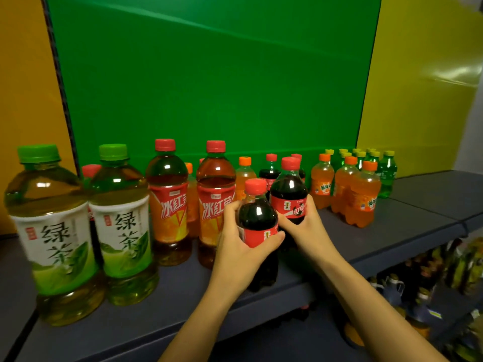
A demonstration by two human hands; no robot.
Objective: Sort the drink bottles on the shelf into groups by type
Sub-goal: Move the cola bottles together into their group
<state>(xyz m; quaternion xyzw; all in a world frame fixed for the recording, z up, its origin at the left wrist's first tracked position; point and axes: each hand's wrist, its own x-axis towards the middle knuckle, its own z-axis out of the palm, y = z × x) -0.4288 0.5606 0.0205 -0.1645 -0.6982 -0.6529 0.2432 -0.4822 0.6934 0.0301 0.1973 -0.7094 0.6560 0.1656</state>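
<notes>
Grey shelf [418, 220]. The near cola bottle [257, 220] (red cap, dark drink) is gripped by the left hand [235, 246], fingers curled round its label, just right of the front iced tea bottle [215, 202]. A second cola bottle [288, 197], slightly farther right of that iced tea bottle, is held by the right hand [307, 226]. Two green tea bottles [55, 231] are noted well to its left. Orange soda bottles [363, 194] are grouped far to its right, green soda bottles [388, 173] farther still.

Flat green backing board [209, 74] fills centre frame. Matte orange panel [23, 87] at upper left. Glossy yellow panel [423, 87] at upper right, glare streaks on it. Dark grey-blue shelf deck [418, 205] below. Lower tier [444, 296] at lower right, dim and blurred.
</notes>
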